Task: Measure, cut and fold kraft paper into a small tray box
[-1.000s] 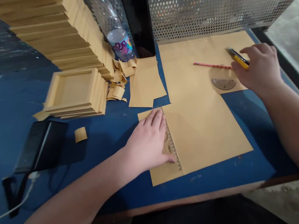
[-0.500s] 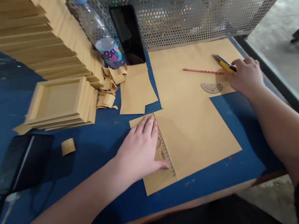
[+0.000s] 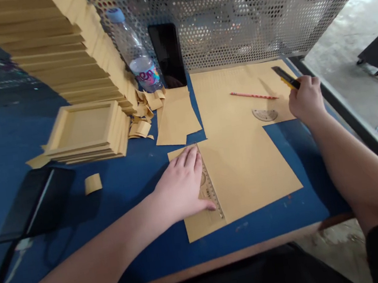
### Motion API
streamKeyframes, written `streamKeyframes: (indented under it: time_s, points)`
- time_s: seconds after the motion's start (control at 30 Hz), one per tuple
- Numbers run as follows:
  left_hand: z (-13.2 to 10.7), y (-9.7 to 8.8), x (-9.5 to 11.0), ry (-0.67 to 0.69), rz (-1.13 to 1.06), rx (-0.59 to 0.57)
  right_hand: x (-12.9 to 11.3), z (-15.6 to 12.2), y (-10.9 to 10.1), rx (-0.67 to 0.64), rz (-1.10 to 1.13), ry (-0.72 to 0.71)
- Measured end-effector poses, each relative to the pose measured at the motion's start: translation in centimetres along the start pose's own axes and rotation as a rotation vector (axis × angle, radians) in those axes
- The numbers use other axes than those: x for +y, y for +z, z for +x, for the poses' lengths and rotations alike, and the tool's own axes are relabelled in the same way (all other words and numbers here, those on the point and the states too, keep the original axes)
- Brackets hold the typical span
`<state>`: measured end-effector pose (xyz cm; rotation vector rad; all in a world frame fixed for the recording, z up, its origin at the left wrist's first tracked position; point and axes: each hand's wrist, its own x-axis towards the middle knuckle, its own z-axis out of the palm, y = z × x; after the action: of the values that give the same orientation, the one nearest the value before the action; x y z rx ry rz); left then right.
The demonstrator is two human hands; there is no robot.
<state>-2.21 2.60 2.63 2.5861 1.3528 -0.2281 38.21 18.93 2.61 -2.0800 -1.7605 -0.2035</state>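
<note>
My left hand (image 3: 180, 186) lies flat with fingers stretched out, pressing a clear ruler (image 3: 211, 191) onto the left edge of a large brown paper sheet (image 3: 248, 166) on the blue table. My right hand (image 3: 305, 100) is closed around a yellow and black utility knife (image 3: 285, 77) at the far right, over the sheet's back part. A red pencil (image 3: 253, 96) and a clear protractor (image 3: 265, 114) lie on the paper just left of that hand.
Stacks of brown frames (image 3: 86, 131) rise at the back left, with paper scraps (image 3: 143, 115) beside them. A water bottle (image 3: 135, 53) and a dark phone (image 3: 167, 53) lean on the perforated metal screen (image 3: 244, 9). A black device (image 3: 32, 204) with a cable lies at the left.
My right hand has closed on the utility knife and drawn it slightly up and back. The left hand stays on the ruler. The camera has shifted a little.
</note>
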Motion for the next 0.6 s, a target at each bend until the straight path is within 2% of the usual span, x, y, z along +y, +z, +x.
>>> streamKeyframes:
  time_s: [0.1,0.17,0.3,0.37,0.47,0.6]
  points:
    - [0.0,0.1,-0.1,0.004,-0.009,0.008,-2.9,-1.9,-2.2,0.0,0.033,-0.123]
    - [0.1,0.2,-0.1,0.006,-0.016,0.007,-5.6,-4.2,-3.8,0.018,0.05,-0.209]
    - [0.1,0.2,-0.2,0.012,-0.023,0.008,-11.0,-9.9,-6.2,0.042,0.127,-0.548]
    - [0.1,0.3,-0.2,0.019,-0.024,0.02,-13.0,-12.5,-6.8,0.062,0.107,-0.66]
    - [0.0,0.5,-0.3,0.021,-0.023,0.044,-14.7,-15.1,-6.9,0.09,0.116,-0.805]
    - [0.1,0.6,-0.3,0.016,-0.016,0.054,-15.5,-16.7,-6.3,0.084,0.143,-0.898]
